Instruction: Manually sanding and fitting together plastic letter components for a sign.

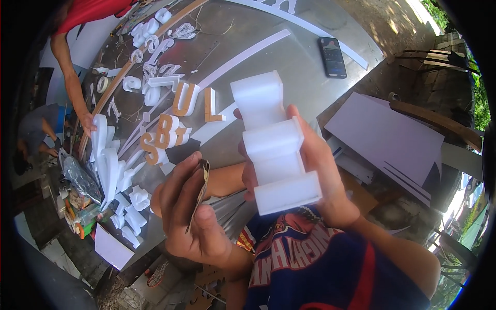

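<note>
My right hand [329, 178] grips a white block-like piece [274, 139] with three raised ridges and hollows between them. Its thumb lies along the right side, and fingertips show at the left side. To the left of that piece, my left hand [187, 222] pinches a thin, bent brownish sheet [198, 195] with worn edges between thumb and fingers. The sheet stands nearly edge-on, apart from the white piece. Beyond my left hand, brown-faced letter shapes with white sides [164, 132] rest on the grey metal table [305, 95].
A black phone [331, 58] lies on the table's far right. Several white pieces [108, 160] crowd its left side, where a co-worker in red reaches in with a hand [88, 124]. White sheets [385, 137] lie at right. A second person [41, 126] bends down at far left.
</note>
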The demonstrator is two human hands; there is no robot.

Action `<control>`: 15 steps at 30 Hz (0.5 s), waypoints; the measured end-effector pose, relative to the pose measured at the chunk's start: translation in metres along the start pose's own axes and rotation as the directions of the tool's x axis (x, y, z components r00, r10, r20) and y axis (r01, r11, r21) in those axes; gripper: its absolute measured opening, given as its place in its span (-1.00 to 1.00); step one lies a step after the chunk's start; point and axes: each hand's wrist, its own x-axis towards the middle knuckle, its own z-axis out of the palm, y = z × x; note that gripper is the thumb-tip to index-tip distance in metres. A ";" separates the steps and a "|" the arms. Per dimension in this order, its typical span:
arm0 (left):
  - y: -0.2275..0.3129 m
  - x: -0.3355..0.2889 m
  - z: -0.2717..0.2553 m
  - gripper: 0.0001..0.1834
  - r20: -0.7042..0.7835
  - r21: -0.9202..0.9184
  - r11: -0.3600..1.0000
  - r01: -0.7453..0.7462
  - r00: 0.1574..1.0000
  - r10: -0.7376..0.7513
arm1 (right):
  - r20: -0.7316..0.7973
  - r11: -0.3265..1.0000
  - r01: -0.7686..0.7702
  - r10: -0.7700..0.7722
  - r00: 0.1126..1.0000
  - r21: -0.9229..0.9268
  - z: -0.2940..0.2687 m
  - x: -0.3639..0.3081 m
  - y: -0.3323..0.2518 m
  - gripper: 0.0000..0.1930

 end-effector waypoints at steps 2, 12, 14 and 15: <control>0.001 0.007 0.001 -0.55 0.039 0.041 0.999 -0.021 0.999 0.019 | 0.036 0.995 -0.098 0.097 0.995 0.013 -0.002 0.000 -0.004 -0.31; -0.013 0.034 0.011 -0.51 0.100 -0.240 0.959 -0.152 0.978 0.181 | -0.013 0.975 -0.089 0.088 0.996 -0.204 0.009 -0.015 -0.010 -0.36; -0.013 0.037 0.012 -0.56 0.214 -0.207 0.965 -0.163 0.955 0.207 | -0.013 0.964 -0.086 0.086 0.996 -0.252 0.006 -0.019 -0.013 -0.37; -0.017 0.039 0.017 -0.60 0.238 -0.204 0.971 -0.127 0.955 0.175 | -0.012 0.957 -0.085 0.085 0.996 -0.278 0.006 -0.019 -0.015 -0.37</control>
